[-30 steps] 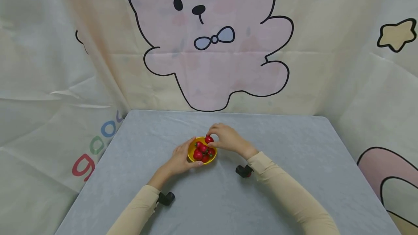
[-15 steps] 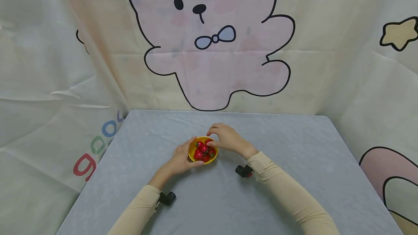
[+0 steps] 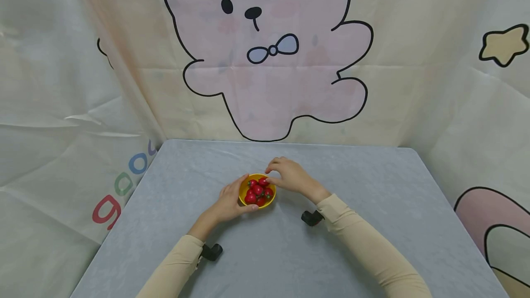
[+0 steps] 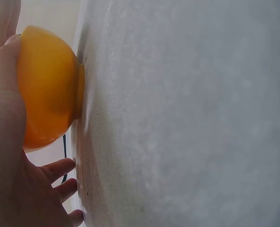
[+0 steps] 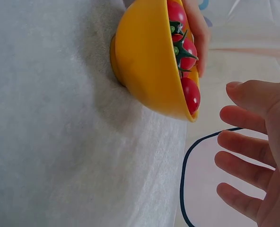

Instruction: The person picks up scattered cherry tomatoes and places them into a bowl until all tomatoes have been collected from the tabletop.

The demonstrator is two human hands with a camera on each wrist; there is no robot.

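A small yellow bowl [image 3: 243, 191] stands on the table with several red cherry tomatoes [image 3: 258, 190] in it, some with green calyxes. My left hand [image 3: 225, 204] holds the bowl from the left, thumb at the near rim and fingers along the far side. The left wrist view shows the bowl's outer wall [image 4: 48, 90] against that hand. Over the far right rim is my right hand [image 3: 291, 176], fingers apart and holding nothing. In the right wrist view it is clear of the nearest tomato [image 5: 191, 95] at the rim.
A grey-blue cloth covers the table [image 3: 352, 174]. Behind it hangs a curtain [image 3: 393, 82] printed with a pink bear. Black wrist cameras hang under both forearms, the left one [image 3: 212, 252] and the right one [image 3: 312, 218].
My right hand has let go of a cherry tomato, which now lies in the bowl with the others. The hand has drawn slightly right. My left hand stays at the bowl.
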